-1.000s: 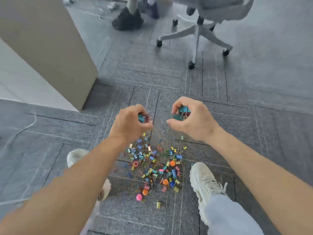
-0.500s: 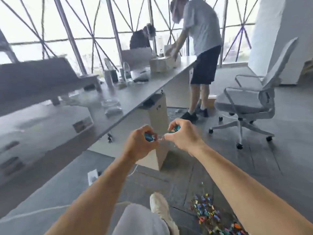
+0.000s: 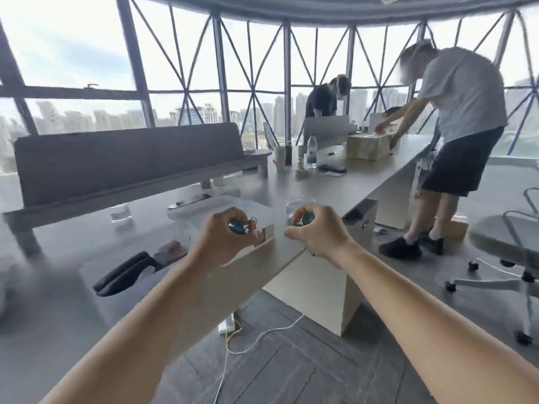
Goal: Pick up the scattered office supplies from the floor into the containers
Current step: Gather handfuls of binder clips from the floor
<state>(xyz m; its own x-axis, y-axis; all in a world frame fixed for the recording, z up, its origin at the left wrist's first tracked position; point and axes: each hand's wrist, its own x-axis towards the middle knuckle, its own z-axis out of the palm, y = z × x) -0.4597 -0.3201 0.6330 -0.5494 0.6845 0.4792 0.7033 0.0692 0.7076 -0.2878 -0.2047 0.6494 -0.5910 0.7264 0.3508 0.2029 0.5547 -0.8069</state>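
Your left hand (image 3: 224, 243) has fingers clamped on a bunch of binder clips (image 3: 237, 227); right hand (image 3: 318, 234) fingers are curled tight round a second clip bunch (image 3: 304, 218). Both bunches are held over the tabletop (image 3: 373, 173) edge, the right one just in front of a clear jar (image 3: 294, 203).

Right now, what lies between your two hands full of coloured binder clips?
In the head view, a small pale block on the grey desk sits between the left hand and right hand.
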